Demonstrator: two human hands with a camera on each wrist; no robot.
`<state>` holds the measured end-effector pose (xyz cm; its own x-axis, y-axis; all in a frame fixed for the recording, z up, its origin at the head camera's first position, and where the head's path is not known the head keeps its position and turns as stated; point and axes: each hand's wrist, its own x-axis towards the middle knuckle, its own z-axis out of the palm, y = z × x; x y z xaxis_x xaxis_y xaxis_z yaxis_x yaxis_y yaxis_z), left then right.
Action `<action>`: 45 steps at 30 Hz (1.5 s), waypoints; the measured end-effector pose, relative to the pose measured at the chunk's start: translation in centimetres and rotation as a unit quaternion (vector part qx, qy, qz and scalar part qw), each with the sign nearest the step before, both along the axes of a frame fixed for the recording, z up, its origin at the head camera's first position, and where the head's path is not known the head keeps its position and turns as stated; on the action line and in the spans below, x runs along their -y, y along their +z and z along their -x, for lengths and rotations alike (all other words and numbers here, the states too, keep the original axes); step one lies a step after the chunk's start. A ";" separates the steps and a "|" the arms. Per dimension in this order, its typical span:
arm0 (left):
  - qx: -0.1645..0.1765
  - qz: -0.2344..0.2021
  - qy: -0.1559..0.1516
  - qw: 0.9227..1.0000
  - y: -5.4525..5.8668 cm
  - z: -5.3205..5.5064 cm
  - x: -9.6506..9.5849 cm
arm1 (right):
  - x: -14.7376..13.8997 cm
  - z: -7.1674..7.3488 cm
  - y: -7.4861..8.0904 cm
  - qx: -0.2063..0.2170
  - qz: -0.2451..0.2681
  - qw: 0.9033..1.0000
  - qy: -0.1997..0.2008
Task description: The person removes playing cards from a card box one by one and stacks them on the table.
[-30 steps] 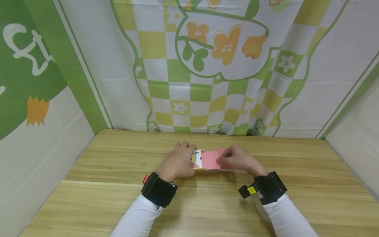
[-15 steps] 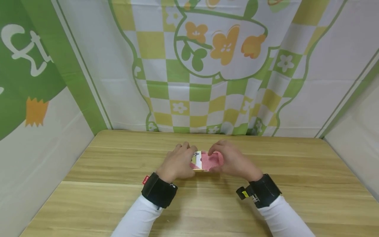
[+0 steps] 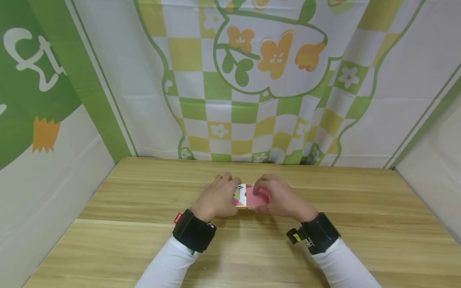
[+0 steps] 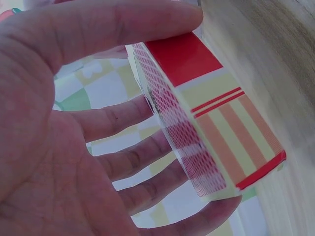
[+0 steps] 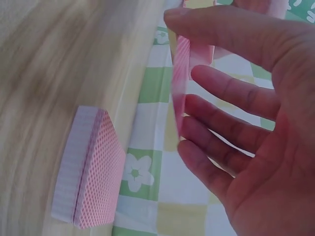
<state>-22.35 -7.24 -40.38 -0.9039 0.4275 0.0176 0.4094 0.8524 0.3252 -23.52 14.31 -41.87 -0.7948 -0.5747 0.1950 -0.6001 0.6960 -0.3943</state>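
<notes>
My left hand [image 3: 214, 198] grips a playing-card box [image 3: 240, 195], its thumb on the near side and fingers on the far side. A printed A shows on the box's top, and its striped side [image 4: 231, 132] faces the left wrist camera. At the box's right end, my right hand [image 3: 282, 198] holds thin red-patterned playing cards [image 3: 256, 197] across their width. The right wrist view shows these cards [image 5: 180, 93] nearly edge-on between thumb and fingers. A thicker deck [image 5: 93, 172] lies on the table below that hand; in the head view the right hand hides it.
Both hands work above a wood-grain table [image 3: 144, 240], near its back edge. Behind it hangs a green and yellow checked curtain [image 3: 245, 112]. Fabric walls [image 3: 72, 180] stand at both sides. Each wrist wears a black strap [image 3: 194, 231].
My right hand has moved left from the red-patterned deck at the right to the cards at the box's end, now holding them across the width. The left hand stays in place on the box.
</notes>
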 end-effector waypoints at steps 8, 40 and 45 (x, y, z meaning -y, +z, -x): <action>0.001 -0.003 0.002 1.000 0.1 -0.1 0.1 | -0.9 0.1 0.5 0.025 -0.019 0.999 -0.008; 0.000 0.004 0.003 1.000 -0.2 0.2 0.3 | -3.8 1.1 1.4 -0.024 0.032 0.996 -0.078; 0.001 0.006 0.002 1.000 -0.2 0.2 0.2 | -3.7 1.2 1.2 -0.035 0.026 0.994 -0.096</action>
